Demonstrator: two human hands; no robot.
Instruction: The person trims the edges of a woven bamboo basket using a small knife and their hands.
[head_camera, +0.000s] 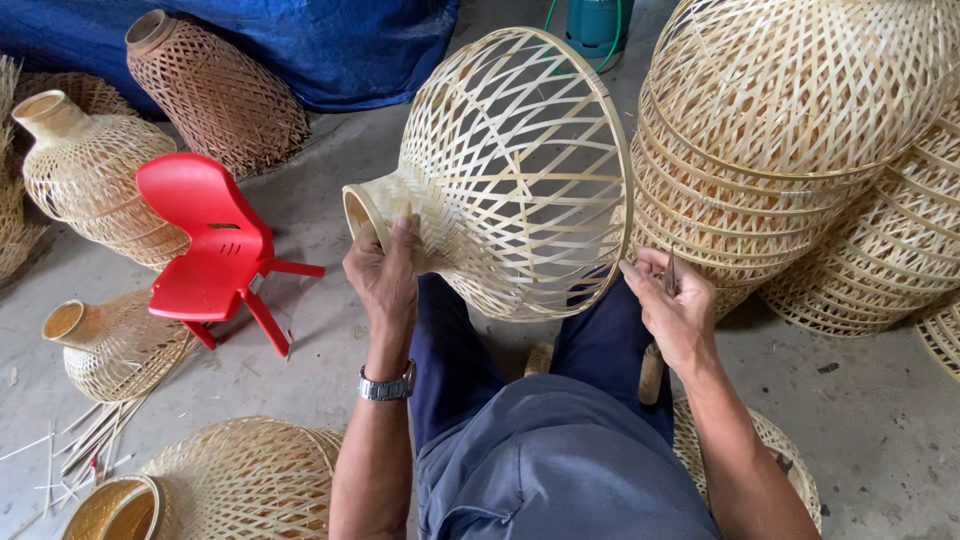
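A woven bamboo lampshade (520, 170), bell-shaped with a narrow neck, lies sideways over my lap. My left hand (385, 270) grips its neck near the small round opening; a metal wristwatch (388, 385) is on that wrist. At the wide rim of the shade, my right hand (672, 305) is closed around a thin tool with a wooden handle (652, 372) that hangs below the palm. The tool's upper end sits against the rim. I am seated, in blue trousers and a grey shirt.
A tall stack of finished woven shades (800, 150) stands at the right. More shades lie at the left (85, 170), back (215, 90) and front (235, 480). A small red plastic chair (210, 250) stands on the concrete floor. Loose bamboo strips (95, 435) lie at the left.
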